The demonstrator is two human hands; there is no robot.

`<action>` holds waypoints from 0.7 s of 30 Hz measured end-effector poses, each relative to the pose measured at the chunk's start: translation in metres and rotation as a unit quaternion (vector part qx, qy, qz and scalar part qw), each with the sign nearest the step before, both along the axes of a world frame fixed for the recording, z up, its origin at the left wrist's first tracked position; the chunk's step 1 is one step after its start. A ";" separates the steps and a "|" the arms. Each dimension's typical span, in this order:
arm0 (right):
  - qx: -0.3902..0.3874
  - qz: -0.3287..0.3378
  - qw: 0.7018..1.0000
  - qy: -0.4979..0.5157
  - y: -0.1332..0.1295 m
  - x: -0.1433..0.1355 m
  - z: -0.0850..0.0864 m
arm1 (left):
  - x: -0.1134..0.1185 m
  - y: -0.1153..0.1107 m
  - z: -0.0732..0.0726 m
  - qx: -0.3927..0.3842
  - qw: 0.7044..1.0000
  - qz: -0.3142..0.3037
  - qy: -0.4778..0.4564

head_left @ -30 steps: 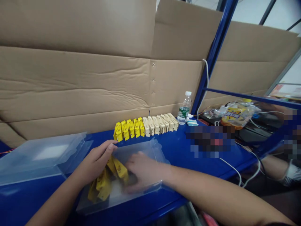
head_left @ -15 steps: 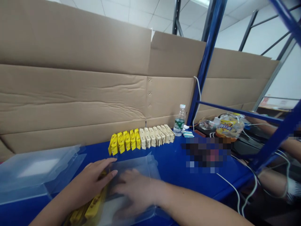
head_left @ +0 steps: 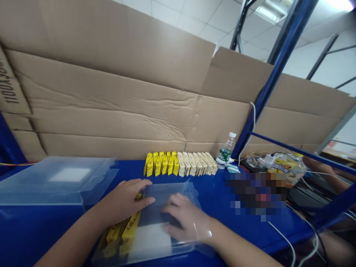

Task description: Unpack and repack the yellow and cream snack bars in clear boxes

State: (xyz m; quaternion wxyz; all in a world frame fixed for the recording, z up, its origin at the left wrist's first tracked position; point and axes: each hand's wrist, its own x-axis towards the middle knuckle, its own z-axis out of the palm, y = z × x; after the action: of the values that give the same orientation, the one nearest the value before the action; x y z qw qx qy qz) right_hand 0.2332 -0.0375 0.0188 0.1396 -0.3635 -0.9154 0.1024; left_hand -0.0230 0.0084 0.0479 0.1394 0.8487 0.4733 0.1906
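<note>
A clear plastic box (head_left: 155, 207) lies on its side in front of me, with yellow packets (head_left: 129, 230) lined up inside its left part and a white panel on it. My left hand (head_left: 129, 198) rests over the box's left part, above the packets, fingers stretched and thumb apart. Through the box's right end reaches my right hand (head_left: 185, 217); clear plastic covers its wrist. Its fingers are spread and slightly bent, with no packet seen in them. Behind the box stands a row of yellow packets (head_left: 161, 164) and cream packets (head_left: 196, 164).
Another clear plastic box (head_left: 97, 172) lies at the left. At the back right stand a water bottle (head_left: 224, 154) and a blue-white tissue pack (head_left: 233, 168). A blue shelf post (head_left: 274, 85), white cables (head_left: 280, 235) and another person's arm (head_left: 324, 170) are farther right. Cardboard (head_left: 111, 122) walls the back.
The view has swung left and tilted, so everything sits farther right in it. Both hands stay at the box; my right hand is less blurred, still inside.
</note>
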 end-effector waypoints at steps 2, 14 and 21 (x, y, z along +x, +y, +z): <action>-0.014 -0.019 1.000 0.015 -0.010 0.011 0.002 | 0.001 -0.002 0.002 -0.004 1.000 0.001 0.000; -0.092 -0.283 0.891 0.342 -0.001 0.092 0.018 | 0.005 -0.011 0.012 0.012 1.000 0.007 0.015; -0.142 -0.240 0.906 0.320 0.065 0.043 0.058 | -0.007 -0.009 0.002 -0.001 1.000 0.008 0.019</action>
State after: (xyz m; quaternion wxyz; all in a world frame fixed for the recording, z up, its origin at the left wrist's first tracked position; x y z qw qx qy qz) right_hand 0.2760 0.0279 0.0771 0.3921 -0.5363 -0.6824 0.3050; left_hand -0.0300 -0.0004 0.0494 0.1299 0.8483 0.4827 0.1749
